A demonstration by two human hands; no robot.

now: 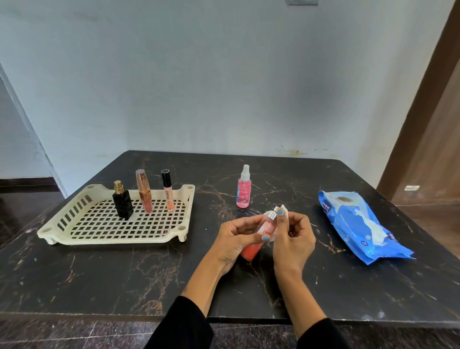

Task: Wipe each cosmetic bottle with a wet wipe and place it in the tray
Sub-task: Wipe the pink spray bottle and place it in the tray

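I see my left hand (236, 236) closed around a tilted orange bottle (251, 249), label partly reading "ENI"; my right hand (292, 234) pinches a white wipe (283, 210) against its silver cap. Far left, the tray (119, 225) holds a tube (169, 196) marked "LIP GLOSS".

Dark black marble-pattern table (124, 274) with brown and white veining fills the lower frame, far edge against the wall. Pale blue-white painted wall (199, 74) behind it: smudged grey patches, yellowish stains low near the table's far edge. Grey plate (303, 2) on the wall at the top, cut off by the frame. Brown wooden panel (430, 124) runs up the right side, possibly a door, small white label low on it. White angled frame edge (29, 129) on the left. Dark speckled stone floor (74, 333) below the near table edge. Light is even and diffuse, soft glare on the tabletop.
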